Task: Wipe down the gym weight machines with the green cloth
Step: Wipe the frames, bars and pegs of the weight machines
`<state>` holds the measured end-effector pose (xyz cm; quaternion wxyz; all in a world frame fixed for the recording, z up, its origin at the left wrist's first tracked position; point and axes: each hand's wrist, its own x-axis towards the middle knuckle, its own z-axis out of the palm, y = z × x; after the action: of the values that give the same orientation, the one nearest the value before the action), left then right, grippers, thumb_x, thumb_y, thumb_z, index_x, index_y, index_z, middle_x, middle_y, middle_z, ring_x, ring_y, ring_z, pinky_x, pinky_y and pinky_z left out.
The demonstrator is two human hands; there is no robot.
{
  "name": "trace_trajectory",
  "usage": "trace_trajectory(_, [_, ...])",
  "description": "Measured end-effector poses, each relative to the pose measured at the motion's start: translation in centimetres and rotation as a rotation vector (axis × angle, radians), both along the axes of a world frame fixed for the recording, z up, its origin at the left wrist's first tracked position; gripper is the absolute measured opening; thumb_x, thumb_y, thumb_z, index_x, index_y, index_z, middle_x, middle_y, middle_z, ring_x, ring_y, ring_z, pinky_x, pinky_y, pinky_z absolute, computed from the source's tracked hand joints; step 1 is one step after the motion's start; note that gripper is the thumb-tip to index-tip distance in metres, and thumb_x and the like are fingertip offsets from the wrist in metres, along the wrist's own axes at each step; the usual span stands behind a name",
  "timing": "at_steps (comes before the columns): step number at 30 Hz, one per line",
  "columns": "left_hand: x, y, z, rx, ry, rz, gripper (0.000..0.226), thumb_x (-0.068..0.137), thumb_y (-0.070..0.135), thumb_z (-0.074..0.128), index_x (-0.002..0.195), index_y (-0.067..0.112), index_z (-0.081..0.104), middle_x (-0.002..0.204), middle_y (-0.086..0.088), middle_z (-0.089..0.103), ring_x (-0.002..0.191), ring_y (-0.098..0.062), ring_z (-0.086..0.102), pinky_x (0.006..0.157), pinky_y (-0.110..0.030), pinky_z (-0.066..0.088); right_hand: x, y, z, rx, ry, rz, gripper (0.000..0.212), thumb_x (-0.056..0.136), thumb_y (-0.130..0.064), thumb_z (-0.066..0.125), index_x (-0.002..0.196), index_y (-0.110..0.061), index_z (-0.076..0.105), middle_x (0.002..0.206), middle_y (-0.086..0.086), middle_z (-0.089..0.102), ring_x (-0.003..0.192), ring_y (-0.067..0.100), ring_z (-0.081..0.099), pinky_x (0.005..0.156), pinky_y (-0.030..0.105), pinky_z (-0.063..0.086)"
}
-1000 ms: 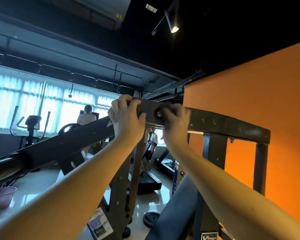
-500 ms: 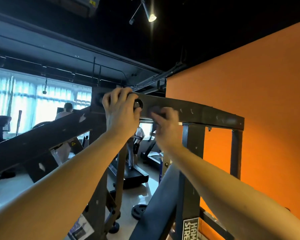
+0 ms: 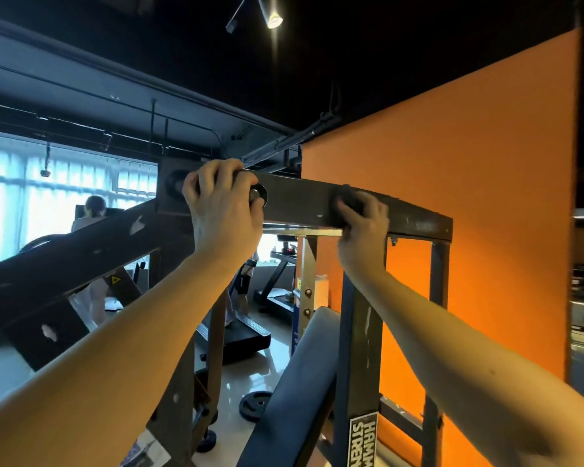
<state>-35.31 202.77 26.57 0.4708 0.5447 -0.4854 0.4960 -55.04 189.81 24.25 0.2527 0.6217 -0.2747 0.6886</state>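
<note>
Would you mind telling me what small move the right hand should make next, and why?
Probably slide the cloth rightward along the bar toward its far corner. The right hand holds the cloth against the bar's front face, the left hand grips the bar by the bolt, and the stretch up to that corner lies just beyond the cloth.

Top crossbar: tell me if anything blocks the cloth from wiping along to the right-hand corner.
Nothing visible does: from the cloth under the right hand, the crossbar runs bare to its corner. Leftward, the left hand grips the bar at a round bolt.
</note>
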Motion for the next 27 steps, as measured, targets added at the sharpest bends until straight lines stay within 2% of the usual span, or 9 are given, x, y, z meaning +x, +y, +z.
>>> trace_trajectory(3, [-0.2,0.1,0.0,-0.006,0.013,-0.015,0.032,0.091,0.032,0.064,0.12,0.019,0.064,0.136,-0.003,0.053,0.135,-0.029,0.037,0.112,-0.049,0.024,3.1,1.9,0.3,0.139,-0.211,0.01,0.055,0.071,0.017,0.061,0.117,-0.009,0.075,0.122,0.021,0.059,0.108,0.043,0.05,0.081,0.052,0.05])
trace_trajectory(6, [-0.1,-0.1,0.0,-0.014,0.014,-0.016,0.032,0.093,0.033,0.06,0.121,0.019,0.064,0.137,-0.002,0.052,0.136,-0.028,0.036,0.112,-0.049,0.025,8.7,5.9,-1.0,0.043,0.049,0.096,0.047,0.08,0.009,0.059,0.121,-0.01,0.072,0.118,0.018,0.055,0.103,0.034,0.044,0.079,0.036,0.043])
trace_trajectory(8, [0.1,-0.2,-0.1,-0.021,0.013,-0.015,0.032,0.093,0.033,0.059,0.122,0.019,0.063,0.138,-0.002,0.052,0.137,-0.028,0.036,0.112,-0.048,0.024,8.6,5.9,-1.4,-0.094,0.216,0.146,0.034,0.089,-0.001,0.059,0.118,-0.01,0.074,0.111,0.016,0.056,0.098,0.031,0.045,0.075,0.035,0.044])
trace_trajectory(10, [0.3,-0.2,0.0,-0.027,0.005,-0.019,0.032,0.093,0.033,0.06,0.122,0.018,0.064,0.138,-0.002,0.052,0.136,-0.028,0.036,0.112,-0.048,0.023,5.6,3.5,-0.8,-0.096,0.226,0.126,0.041,0.083,0.008,0.072,0.119,-0.011,0.075,0.109,0.016,0.057,0.099,0.029,0.046,0.073,0.038,0.048])
trace_trajectory(16, [0.6,0.1,-0.4,-0.022,-0.025,-0.013,0.033,0.09,0.03,0.064,0.121,0.018,0.064,0.138,-0.003,0.053,0.135,-0.029,0.037,0.11,-0.048,0.024,0.0,0.1,-1.3,0.172,-0.129,0.081,0.046,0.086,0.01,0.068,0.129,-0.007,0.068,0.117,0.013,0.049,0.113,0.034,0.046,0.09,0.022,0.038])
trace_trajectory(18, [0.3,0.1,-0.3,-0.014,-0.029,0.003,0.034,0.09,0.031,0.062,0.121,0.017,0.063,0.137,-0.004,0.052,0.135,-0.029,0.038,0.11,-0.048,0.024,3.5,2.2,-1.0,0.197,-0.179,0.095,0.045,0.082,0.016,0.064,0.122,-0.003,0.07,0.112,0.011,0.046,0.11,0.029,0.043,0.086,0.031,0.043])
trace_trajectory(20, [-0.2,0.0,-0.2,-0.002,-0.018,0.016,0.035,0.09,0.032,0.062,0.12,0.016,0.062,0.137,-0.006,0.051,0.135,-0.029,0.037,0.11,-0.049,0.025,6.7,4.7,-1.4,0.096,-0.028,0.123,0.04,0.082,0.016,0.063,0.116,-0.002,0.071,0.106,0.008,0.047,0.102,0.022,0.04,0.075,0.037,0.047])
trace_trajectory(23, [-0.7,-0.4,0.0,-0.004,0.015,0.015,0.035,0.089,0.033,0.064,0.12,0.016,0.061,0.137,-0.007,0.049,0.135,-0.03,0.036,0.111,-0.05,0.026,5.2,4.0,-1.2,-0.016,0.202,0.099,0.047,0.079,0.017,0.07,0.119,-0.008,0.074,0.107,0.013,0.055,0.098,0.027,0.046,0.07,0.04,0.05])
trace_trajectory(27, [-0.4,-0.4,-0.1,-0.009,0.022,-0.001,0.034,0.089,0.032,0.065,0.119,0.017,0.061,0.138,-0.007,0.049,0.135,-0.031,0.036,0.111,-0.05,0.025,-2.1,-0.8,-0.3,0.11,0.028,-0.031,0.044,0.084,0.007,0.07,0.122,-0.015,0.073,0.112,0.013,0.056,0.104,0.033,0.051,0.083,0.053,0.05])
